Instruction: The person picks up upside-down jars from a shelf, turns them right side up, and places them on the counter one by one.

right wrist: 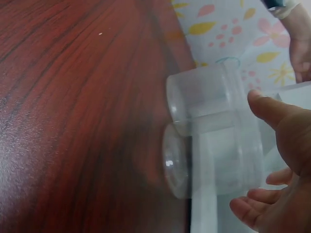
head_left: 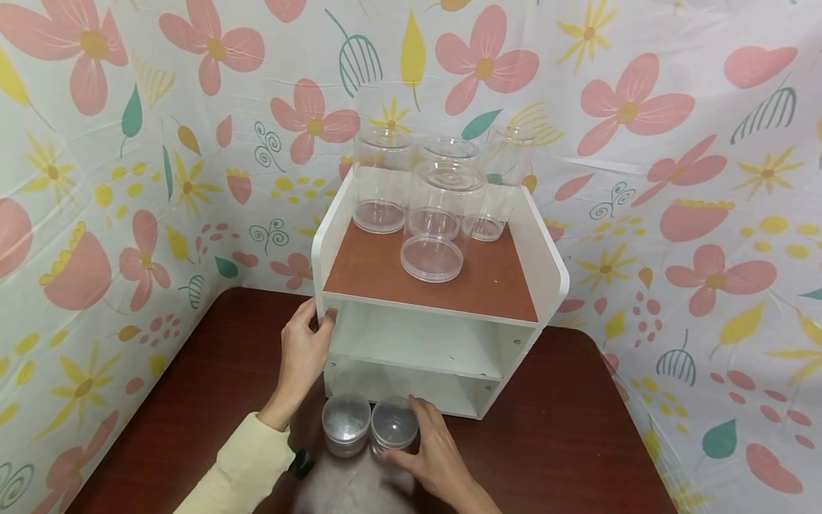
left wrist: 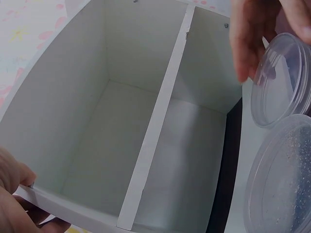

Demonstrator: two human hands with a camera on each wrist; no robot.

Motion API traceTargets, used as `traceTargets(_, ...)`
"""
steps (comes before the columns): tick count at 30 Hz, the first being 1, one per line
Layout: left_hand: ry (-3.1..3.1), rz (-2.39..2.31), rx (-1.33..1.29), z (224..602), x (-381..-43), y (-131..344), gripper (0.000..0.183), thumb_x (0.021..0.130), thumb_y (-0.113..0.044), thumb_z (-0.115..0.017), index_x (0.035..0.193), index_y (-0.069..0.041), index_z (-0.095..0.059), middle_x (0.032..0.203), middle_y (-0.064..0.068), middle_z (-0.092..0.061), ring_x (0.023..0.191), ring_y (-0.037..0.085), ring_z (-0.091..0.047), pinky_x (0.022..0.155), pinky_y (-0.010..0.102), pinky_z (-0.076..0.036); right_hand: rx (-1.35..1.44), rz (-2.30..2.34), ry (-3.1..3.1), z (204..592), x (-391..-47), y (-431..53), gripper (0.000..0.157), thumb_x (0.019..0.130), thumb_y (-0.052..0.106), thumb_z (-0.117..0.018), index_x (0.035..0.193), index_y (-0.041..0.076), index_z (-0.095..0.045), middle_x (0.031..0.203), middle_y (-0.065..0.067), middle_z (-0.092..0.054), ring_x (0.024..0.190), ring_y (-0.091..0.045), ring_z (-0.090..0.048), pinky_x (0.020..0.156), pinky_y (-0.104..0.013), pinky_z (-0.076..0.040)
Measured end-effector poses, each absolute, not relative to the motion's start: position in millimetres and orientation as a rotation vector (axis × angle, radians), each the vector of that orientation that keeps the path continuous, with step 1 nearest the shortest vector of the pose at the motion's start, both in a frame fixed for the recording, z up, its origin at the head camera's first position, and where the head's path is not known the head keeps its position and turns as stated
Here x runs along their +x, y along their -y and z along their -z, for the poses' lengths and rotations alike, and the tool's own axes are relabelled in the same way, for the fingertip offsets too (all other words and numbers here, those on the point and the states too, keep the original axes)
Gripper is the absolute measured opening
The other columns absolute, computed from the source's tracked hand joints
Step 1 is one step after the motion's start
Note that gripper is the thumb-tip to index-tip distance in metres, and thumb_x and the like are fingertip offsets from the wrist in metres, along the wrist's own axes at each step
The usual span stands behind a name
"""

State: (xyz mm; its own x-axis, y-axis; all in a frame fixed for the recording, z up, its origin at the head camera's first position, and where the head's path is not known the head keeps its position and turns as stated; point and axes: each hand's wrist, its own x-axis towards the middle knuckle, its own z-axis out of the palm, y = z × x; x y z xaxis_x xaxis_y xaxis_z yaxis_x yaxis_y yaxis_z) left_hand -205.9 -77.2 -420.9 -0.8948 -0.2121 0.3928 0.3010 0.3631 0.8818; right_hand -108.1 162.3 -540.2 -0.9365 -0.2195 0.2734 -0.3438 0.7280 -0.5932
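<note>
My left hand (head_left: 305, 350) grips the front edge of the left side panel of a small white shelf unit (head_left: 411, 339). The thumb lies on the inner side in the left wrist view. Two clear plastic jars with lids stand side by side on the table before the unit: a left jar (head_left: 347, 425) and a right jar (head_left: 394, 426). Around the right jar, my right hand (head_left: 437, 450) spreads its thumb and fingers; in the right wrist view the right hand (right wrist: 286, 160) is close to the lids, and contact is unclear.
On the unit's brown top (head_left: 372, 268) stand several clear jars, with one tall jar (head_left: 443, 221) in front. Below are two open compartments split by a thin white shelf board (left wrist: 158, 116). The dark red table (head_left: 552, 435) meets flowered cloth walls behind.
</note>
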Motion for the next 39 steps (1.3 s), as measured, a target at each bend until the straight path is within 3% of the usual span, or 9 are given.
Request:
traceTargets(4, 2.186, 1.548, -0.080, 420.8, -206.2, 77.0, 0.033, 0.101, -0.013, -0.066, 0.133, -0.009, -0.070, 0.131, 0.006, -0.067, 0.097, 0.022, -0.067, 0.078, 0.039, -0.054, 0.408, -1.012, 2.749, 524.2, -102.9, -168.0, 0.093, 0.079, 0.046, -0.089, 0.150, 0.001, -0.047, 0.143, -0.016, -0.054, 0.132, -0.033, -0.053, 0.102, -0.053, -0.049)
traceTargets(10, 2.182, 1.558, -0.082, 420.9, -206.2, 77.2, 0.033, 0.101, -0.013, -0.067, 0.133, -0.009, -0.070, 0.131, 0.005, -0.067, 0.098, 0.023, -0.067, 0.079, 0.040, -0.055, 0.377, -1.043, 2.682, 492.3, -97.6, -179.9, 0.088, 0.082, 0.039, -0.088, 0.150, 0.000, -0.047, 0.144, -0.016, -0.056, 0.129, -0.034, -0.056, 0.101, -0.055, -0.049)
traceTargets(18, 2.173, 1.575, -0.089, 420.4, -206.8, 77.3, 0.033, 0.101, -0.012, -0.066, 0.133, -0.009, -0.070, 0.131, 0.006, -0.067, 0.100, 0.023, -0.068, 0.081, 0.042, -0.055, 0.465, -1.095, 2.458, 437.1, -93.9, -202.9, 0.081, 0.079, 0.017, -0.091, 0.148, 0.004, -0.052, 0.130, -0.006, -0.065, 0.108, -0.017, -0.063, 0.082, -0.035, -0.055)
traceTargets(22, 2.177, 1.561, -0.088, 421.0, -206.9, 77.7, 0.032, 0.101, -0.012, -0.067, 0.133, -0.010, -0.070, 0.130, 0.005, -0.067, 0.098, 0.022, -0.067, 0.079, 0.038, -0.055, 0.555, -1.172, 2.325, 407.8, -92.3, -214.7, 0.079, 0.078, 0.004, -0.089, 0.149, 0.009, -0.053, 0.128, -0.007, -0.067, 0.102, -0.014, -0.066, 0.083, -0.027, -0.054)
traceTargets(30, 2.178, 1.535, -0.090, 421.4, -207.6, 77.4, 0.032, 0.100, -0.011, -0.067, 0.131, -0.008, -0.071, 0.127, 0.006, -0.068, 0.097, 0.021, -0.067, 0.078, 0.036, -0.054, 0.634, -1.342, 2.224, 351.1, -89.9, -231.0, 0.080, 0.078, -0.019, -0.079, 0.149, 0.002, -0.050, 0.129, -0.013, -0.065, 0.115, -0.015, -0.063, 0.094, -0.024, -0.051)
traceTargets(39, 2.170, 1.539, -0.090, 419.9, -207.0, 77.7, 0.030, 0.099, -0.011, -0.068, 0.128, -0.007, -0.072, 0.127, 0.006, -0.069, 0.096, 0.021, -0.067, 0.077, 0.034, -0.054, 0.595, -1.400, 2.078, 304.3, -98.6, -236.7, 0.074, 0.081, -0.025, -0.071, 0.148, 0.000, -0.052, 0.133, -0.022, -0.060, 0.121, -0.026, -0.060, 0.096, -0.027, -0.050)
